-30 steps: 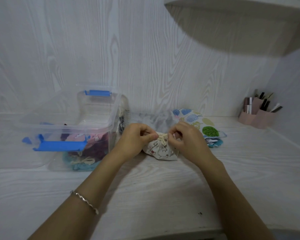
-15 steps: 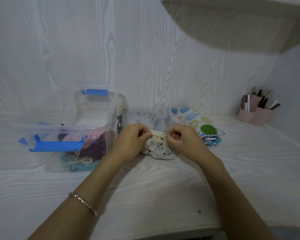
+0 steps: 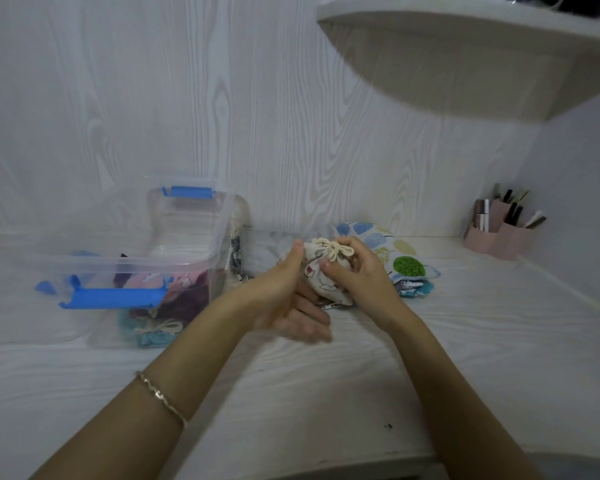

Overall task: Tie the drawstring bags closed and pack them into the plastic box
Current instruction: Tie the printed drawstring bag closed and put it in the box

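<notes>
A small cream printed drawstring bag (image 3: 321, 277) with a tied cord bow on top is lifted off the desk between my hands. My right hand (image 3: 355, 275) grips it from the right, fingers curled round its side. My left hand (image 3: 288, 296) lies against its left side, thumb on the bag, fingers stretched out beneath it. The clear plastic box (image 3: 187, 237) with blue latches stands open to the left and holds several tied bags. Flat bags, one with a leaf print (image 3: 395, 251), lie behind my hands.
The box lid (image 3: 94, 271) with a blue clip sits in front of the box at the left. A pink pen holder (image 3: 499, 230) stands at the back right corner. A shelf (image 3: 482, 46) hangs overhead at the right. The wall is close behind.
Both hands have let go of the cord ends. The bag, its bow now tied, has been lifted off the desk and tilted, with my left fingers now straightened under it.
</notes>
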